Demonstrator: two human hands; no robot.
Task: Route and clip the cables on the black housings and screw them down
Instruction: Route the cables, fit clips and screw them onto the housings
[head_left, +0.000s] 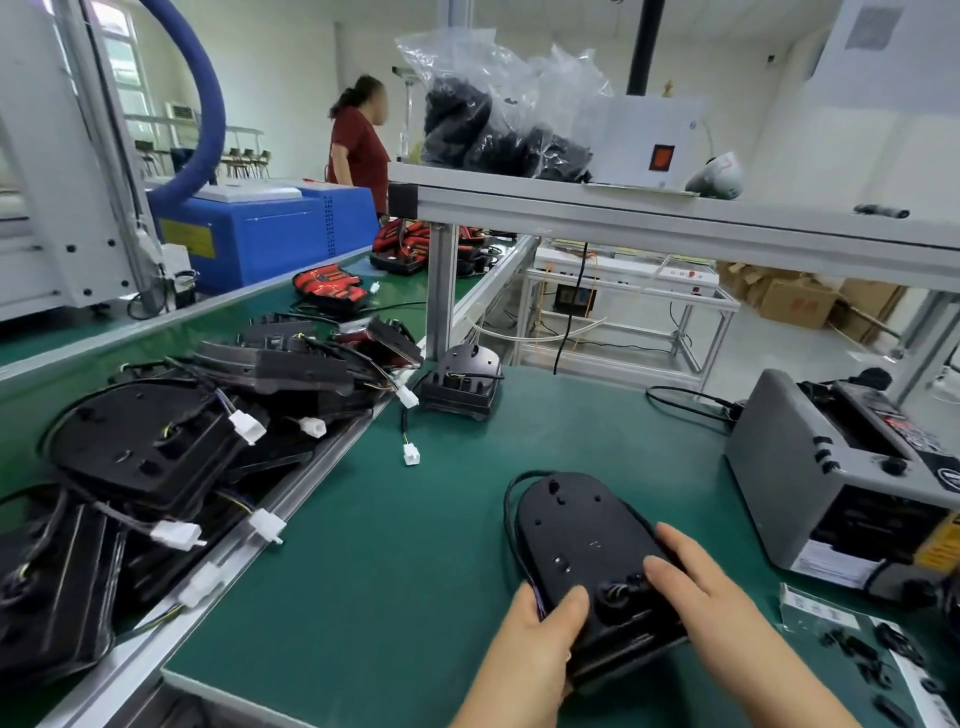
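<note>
A black housing (582, 540) lies back side up on the green mat in front of me. My left hand (540, 634) grips its near left edge, thumb on top, with the cable's coloured wires at its fingers. My right hand (696, 587) holds the near right side, fingers laid flat over the top. A thin black cable (511, 504) loops round the housing's left side. Another black housing (462, 382) stands upright at the mat's far edge, its cable ending in a white connector (411, 455).
A heap of black housings with white connectors (171, 457) fills the conveyor on the left. A grey machine (831, 483) stands at the right. Small black clips on a white sheet (878, 660) lie at the near right. A person stands far back beside a blue machine (260, 228).
</note>
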